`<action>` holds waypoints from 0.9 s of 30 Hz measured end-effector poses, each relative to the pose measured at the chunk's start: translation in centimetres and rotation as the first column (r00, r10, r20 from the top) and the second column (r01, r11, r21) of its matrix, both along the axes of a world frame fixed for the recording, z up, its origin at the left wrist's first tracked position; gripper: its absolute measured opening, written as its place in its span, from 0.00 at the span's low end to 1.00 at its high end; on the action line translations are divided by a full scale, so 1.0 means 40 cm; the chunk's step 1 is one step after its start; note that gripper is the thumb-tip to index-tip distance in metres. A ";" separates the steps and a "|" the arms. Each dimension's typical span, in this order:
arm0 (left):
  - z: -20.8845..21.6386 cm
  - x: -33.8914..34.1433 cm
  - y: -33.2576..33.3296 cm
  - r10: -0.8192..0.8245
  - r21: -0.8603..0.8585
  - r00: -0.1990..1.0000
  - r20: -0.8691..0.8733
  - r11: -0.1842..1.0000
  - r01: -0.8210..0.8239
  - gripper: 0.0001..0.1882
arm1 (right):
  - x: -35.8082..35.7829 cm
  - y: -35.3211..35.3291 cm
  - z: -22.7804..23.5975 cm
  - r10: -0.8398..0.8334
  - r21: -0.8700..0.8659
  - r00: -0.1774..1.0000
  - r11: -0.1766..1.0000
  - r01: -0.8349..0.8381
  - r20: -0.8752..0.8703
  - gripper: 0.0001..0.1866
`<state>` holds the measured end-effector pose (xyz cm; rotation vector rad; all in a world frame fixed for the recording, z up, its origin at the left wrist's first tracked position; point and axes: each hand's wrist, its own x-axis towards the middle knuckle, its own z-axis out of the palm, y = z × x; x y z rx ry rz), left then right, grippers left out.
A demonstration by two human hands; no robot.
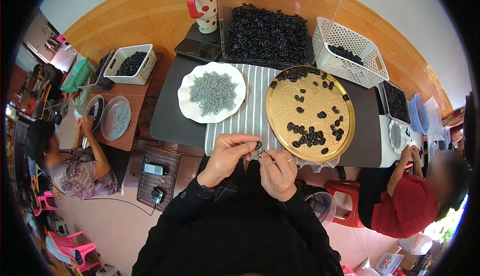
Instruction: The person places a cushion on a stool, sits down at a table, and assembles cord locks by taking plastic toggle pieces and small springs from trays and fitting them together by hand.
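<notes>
At the table's front edge, my left hand [220, 158] pinches a small black oval part [258, 145] between thumb and fingers. My right hand [278, 176] is closed just beside it, fingertips together near the part. Whatever lies between those fingertips is too small to name. Ahead on the left, a white scalloped plate [187, 107] carries a heap of small grey-blue pieces [212, 93]. To the right lies a round gold tray [280, 103] with many black oval parts scattered on it. A grey-and-white striped cloth [256, 93] runs under the plate and the tray.
A clear bin of black parts [267, 33] stands at the back, beside a white basket [350, 68], a phone [197, 49] and a dotted tumbler [204, 6]. One person [82, 161] works at the left table, another [415, 196] at the right. A red stool [345, 201] stands below.
</notes>
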<state>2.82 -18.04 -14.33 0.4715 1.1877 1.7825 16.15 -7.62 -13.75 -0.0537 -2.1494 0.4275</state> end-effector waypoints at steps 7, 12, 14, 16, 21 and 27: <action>-0.005 0.001 -0.010 0.001 0.033 1.000 -0.011 0.999 -0.001 0.09 | 0.003 -0.004 0.003 0.007 0.018 1.000 1.000 -0.007 0.029 0.16; -0.007 0.002 -0.012 -0.005 0.039 1.000 -0.006 0.999 0.005 0.08 | 0.005 -0.003 0.001 0.002 0.030 0.999 1.000 -0.003 0.033 0.17; -0.002 0.003 -0.013 -0.007 0.015 0.999 -0.038 1.000 0.007 0.08 | 0.006 -0.003 -0.003 -0.004 0.049 0.999 0.999 0.001 0.049 0.16; 0.002 0.008 -0.014 -0.001 -0.007 0.997 -0.077 1.000 0.001 0.08 | 0.006 -0.003 0.000 -0.003 0.062 0.999 0.998 0.000 0.051 0.16; 0.006 0.011 -0.013 0.006 -0.034 0.994 -0.110 0.999 -0.010 0.07 | 0.007 -0.002 -0.004 -0.003 0.073 0.999 0.997 0.000 0.047 0.14; 0.007 0.008 -0.016 -0.010 -0.014 0.995 -0.097 1.000 0.008 0.07 | 0.012 0.000 -0.004 0.022 0.085 0.998 0.996 -0.027 0.066 0.14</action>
